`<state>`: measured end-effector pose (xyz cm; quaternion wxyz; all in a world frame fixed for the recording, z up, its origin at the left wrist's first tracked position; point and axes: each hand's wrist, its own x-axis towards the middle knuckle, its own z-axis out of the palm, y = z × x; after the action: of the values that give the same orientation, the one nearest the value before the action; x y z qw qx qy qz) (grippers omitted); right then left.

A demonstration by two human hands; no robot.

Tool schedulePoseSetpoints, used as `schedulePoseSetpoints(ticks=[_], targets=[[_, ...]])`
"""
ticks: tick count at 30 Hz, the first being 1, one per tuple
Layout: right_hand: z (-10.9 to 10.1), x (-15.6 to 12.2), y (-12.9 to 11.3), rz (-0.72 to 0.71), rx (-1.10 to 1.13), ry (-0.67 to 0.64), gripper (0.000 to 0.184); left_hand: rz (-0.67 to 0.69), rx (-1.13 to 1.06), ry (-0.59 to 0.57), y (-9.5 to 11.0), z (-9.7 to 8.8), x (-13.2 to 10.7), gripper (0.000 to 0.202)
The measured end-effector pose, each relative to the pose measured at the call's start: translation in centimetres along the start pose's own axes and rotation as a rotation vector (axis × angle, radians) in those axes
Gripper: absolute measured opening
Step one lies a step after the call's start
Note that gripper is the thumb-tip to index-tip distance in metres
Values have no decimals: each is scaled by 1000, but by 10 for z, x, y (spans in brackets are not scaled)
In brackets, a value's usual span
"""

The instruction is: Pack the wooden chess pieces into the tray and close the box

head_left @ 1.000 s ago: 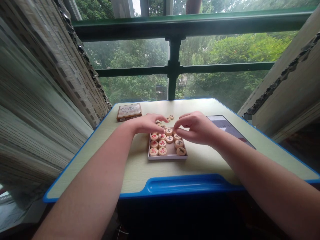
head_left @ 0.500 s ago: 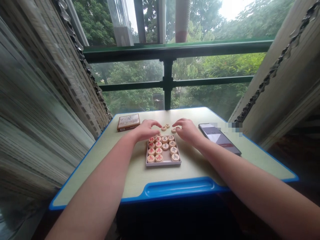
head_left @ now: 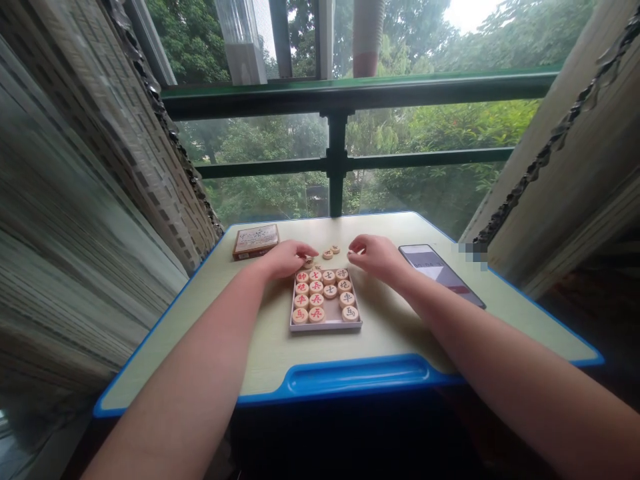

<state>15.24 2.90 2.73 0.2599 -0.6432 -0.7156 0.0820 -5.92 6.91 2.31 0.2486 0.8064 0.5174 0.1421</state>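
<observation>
A shallow grey tray (head_left: 332, 325) on the desk holds several round wooden chess pieces (head_left: 317, 301) with red or black characters. Just beyond its far left corner, my left hand (head_left: 285, 258) has its fingers curled onto a loose piece (head_left: 309, 263). Beyond the far right corner, my right hand (head_left: 376, 257) has fingers bent and thumb pinched against them; what it holds is hidden. Two loose pieces (head_left: 331, 252) lie on the desk between the hands.
A brown box lid (head_left: 255, 241) lies at the desk's far left. At the right lies a phone (head_left: 440, 273), screen up. The desk (head_left: 390, 327) has a blue rim with a groove at the near edge. Curtains flank a window behind.
The view tilted upward, showing more window. Both hands moved from over the tray's far rows to just beyond it. The fingers closed from spread to curled.
</observation>
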Motion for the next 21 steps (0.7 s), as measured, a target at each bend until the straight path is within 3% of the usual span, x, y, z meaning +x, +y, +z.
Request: schedulePoseSetpoints(ticks=[2, 5, 8, 12, 21], targets=[[-4, -4, -6, -60, 135, 4, 17, -3, 50, 12, -1, -1, 0, 39], [-6, -13, -15, -279, 255, -101, 19, -8, 98, 33, -2, -1, 2, 37], [-6, -22, -21, -450, 252, -206, 36, 4, 138, 54, -3, -1, 3, 38], [-4, -28, -23, -481, 205, -234, 55, 41, 161, 85, -5, -1, 5, 40], [-3, -29, -25, -519, 119, -275, 51, 26, 122, 87, -5, 0, 4, 37]])
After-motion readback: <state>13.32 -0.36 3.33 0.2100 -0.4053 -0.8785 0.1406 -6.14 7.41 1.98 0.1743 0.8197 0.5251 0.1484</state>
